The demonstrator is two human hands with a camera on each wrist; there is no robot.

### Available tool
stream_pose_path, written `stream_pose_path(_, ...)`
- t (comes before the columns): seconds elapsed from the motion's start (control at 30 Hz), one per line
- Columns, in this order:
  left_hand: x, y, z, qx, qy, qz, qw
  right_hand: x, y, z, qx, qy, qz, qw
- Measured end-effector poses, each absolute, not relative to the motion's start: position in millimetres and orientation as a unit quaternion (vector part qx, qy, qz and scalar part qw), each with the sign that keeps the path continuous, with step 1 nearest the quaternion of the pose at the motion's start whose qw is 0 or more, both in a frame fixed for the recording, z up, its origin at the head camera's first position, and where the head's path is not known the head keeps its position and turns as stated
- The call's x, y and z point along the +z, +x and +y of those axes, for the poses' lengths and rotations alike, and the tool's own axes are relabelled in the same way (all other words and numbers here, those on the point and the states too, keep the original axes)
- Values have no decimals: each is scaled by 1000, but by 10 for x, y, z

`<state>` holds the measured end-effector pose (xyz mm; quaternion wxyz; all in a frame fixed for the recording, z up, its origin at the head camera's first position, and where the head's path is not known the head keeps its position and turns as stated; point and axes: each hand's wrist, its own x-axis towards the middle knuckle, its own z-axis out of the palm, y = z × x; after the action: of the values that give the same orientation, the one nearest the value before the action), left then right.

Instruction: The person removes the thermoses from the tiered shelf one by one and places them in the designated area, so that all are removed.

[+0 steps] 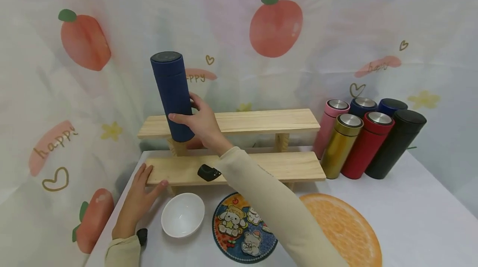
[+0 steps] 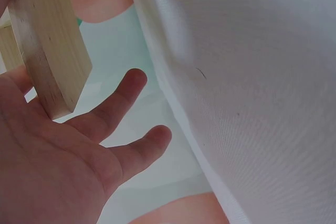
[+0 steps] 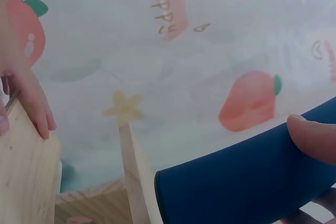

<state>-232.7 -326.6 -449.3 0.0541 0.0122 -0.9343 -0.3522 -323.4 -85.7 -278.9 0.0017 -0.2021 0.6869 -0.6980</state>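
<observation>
My right hand [image 1: 205, 124] grips a dark blue thermos flask [image 1: 171, 93] around its lower body. The flask leans slightly left, its base in front of the left end of the upper shelf board [image 1: 261, 121]; in the right wrist view the thumb lies along the blue flask [image 3: 236, 177]. At the left end of the lower shelf board [image 1: 261, 167], my left hand [image 1: 138, 200] holds the corner between thumb and fingers. Two fingers [image 2: 121, 100] extend past the wooden end [image 2: 58, 51] in the left wrist view.
Several flasks stand at the right, among them a pink one [image 1: 330, 126], a gold one [image 1: 341, 146], a red one [image 1: 367, 144] and a black one [image 1: 396, 144]. In front are a white bowl [image 1: 183, 215], a round cartoon mat [image 1: 239, 234] and an orange-slice mat [image 1: 347, 225].
</observation>
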Motion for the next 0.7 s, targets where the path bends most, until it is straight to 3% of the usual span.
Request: stream_pose_path(0.7,-4458,-2307,-3265,-356,0,-933,57,-2927,-2957,146,-719,-189,668,-26)
